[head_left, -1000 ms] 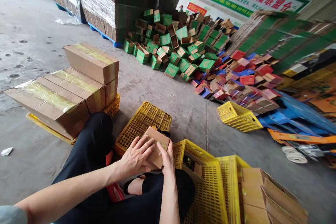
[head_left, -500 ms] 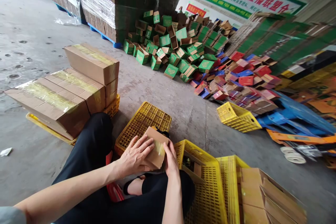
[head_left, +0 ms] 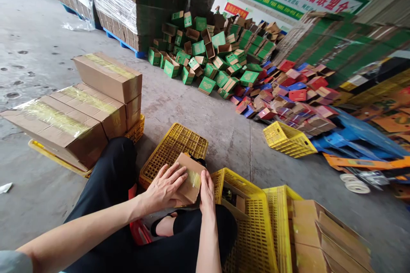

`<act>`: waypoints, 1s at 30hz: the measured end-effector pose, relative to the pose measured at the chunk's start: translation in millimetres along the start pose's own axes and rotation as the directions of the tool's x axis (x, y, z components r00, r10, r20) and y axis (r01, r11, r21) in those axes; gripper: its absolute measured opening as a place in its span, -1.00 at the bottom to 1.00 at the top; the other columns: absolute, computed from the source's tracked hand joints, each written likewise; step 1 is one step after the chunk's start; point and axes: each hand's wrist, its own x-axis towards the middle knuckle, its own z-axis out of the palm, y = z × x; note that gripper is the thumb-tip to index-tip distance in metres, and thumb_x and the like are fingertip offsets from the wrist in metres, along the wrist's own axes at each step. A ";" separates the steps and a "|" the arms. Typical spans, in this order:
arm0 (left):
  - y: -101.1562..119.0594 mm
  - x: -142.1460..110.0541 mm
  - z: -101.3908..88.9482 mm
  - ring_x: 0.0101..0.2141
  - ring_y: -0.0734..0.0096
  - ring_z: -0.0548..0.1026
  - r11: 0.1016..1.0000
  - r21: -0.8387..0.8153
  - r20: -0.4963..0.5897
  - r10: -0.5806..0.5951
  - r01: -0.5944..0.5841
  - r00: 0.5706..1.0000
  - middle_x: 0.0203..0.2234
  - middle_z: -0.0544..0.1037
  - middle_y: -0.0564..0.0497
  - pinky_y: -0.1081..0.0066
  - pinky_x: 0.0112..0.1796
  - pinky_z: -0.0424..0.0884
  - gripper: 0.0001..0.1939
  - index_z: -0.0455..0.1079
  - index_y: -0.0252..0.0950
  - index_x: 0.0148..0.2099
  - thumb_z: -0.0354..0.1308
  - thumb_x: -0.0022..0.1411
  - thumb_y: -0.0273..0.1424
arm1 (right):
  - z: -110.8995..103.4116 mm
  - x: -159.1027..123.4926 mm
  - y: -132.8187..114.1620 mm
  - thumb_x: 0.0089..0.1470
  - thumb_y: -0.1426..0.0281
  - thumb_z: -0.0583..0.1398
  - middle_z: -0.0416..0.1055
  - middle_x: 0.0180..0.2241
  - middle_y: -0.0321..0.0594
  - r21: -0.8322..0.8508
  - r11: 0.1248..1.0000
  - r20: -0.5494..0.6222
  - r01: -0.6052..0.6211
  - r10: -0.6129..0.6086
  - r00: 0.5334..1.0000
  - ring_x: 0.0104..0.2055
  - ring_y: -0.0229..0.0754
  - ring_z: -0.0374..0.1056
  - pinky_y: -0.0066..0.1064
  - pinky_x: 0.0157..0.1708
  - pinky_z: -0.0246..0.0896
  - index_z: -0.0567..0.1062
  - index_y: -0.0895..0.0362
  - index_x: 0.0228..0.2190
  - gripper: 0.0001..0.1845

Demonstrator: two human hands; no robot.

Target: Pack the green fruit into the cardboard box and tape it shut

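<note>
I sit on the floor with a small brown cardboard box (head_left: pixel 191 178) between my knees, a strip of clear tape on its top. My left hand (head_left: pixel 165 188) lies flat on the box's top and left side, fingers spread. My right hand (head_left: pixel 206 191) presses flat against the box's right side, fingers straight and together. The box rests over an upturned yellow plastic crate (head_left: pixel 174 149).
Taped brown cartons (head_left: pixel 80 108) stack on a yellow crate at left. Yellow crates (head_left: pixel 253 217) and flat cardboard (head_left: pixel 323 239) lie at right. Piles of green boxes (head_left: pixel 208 55) and red and blue boxes (head_left: pixel 288 94) cover the floor behind. Another yellow crate (head_left: pixel 288 140) lies tipped.
My right hand has slid down along the box's right side, smoothing the tape. The left hand stays on top. The camera shifted slightly.
</note>
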 end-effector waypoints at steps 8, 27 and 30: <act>2.5 -0.1 1.6 0.49 -0.09 -0.02 1.000 -0.005 -0.024 -0.014 0.014 1.000 0.48 0.18 -0.12 -0.11 0.43 -0.11 -0.08 0.11 -0.13 0.52 0.26 0.30 0.15 | 11.4 -9.7 -10.9 -0.12 -0.07 0.42 0.49 0.20 -0.07 -0.045 0.999 0.108 -0.001 0.006 0.994 0.18 0.14 0.44 -0.19 0.03 0.45 0.36 0.03 0.32 0.04; -1.3 8.4 -20.7 0.44 -0.10 0.13 0.982 -0.156 0.028 -0.100 0.103 0.995 0.48 0.15 -0.23 0.02 0.27 0.26 -0.06 0.12 -0.19 0.49 0.39 0.19 -0.05 | 13.7 -3.5 -1.0 -0.06 -0.19 0.34 0.49 0.21 -0.08 -0.109 0.994 0.029 0.033 -0.030 0.999 0.19 0.11 0.44 -0.22 0.07 0.39 0.41 0.04 0.28 -0.02; -5.6 16.3 -28.0 0.41 -0.16 0.18 0.978 -0.190 0.022 -0.088 0.090 0.996 0.43 0.24 -0.25 -0.02 0.26 0.25 0.04 0.11 -0.17 0.49 0.42 0.12 0.08 | 13.5 -1.8 -1.5 -0.08 -0.19 0.35 0.53 0.17 -0.10 -0.093 0.995 0.026 0.026 -0.024 0.999 0.15 0.11 0.47 -0.22 0.04 0.41 0.42 0.02 0.27 -0.02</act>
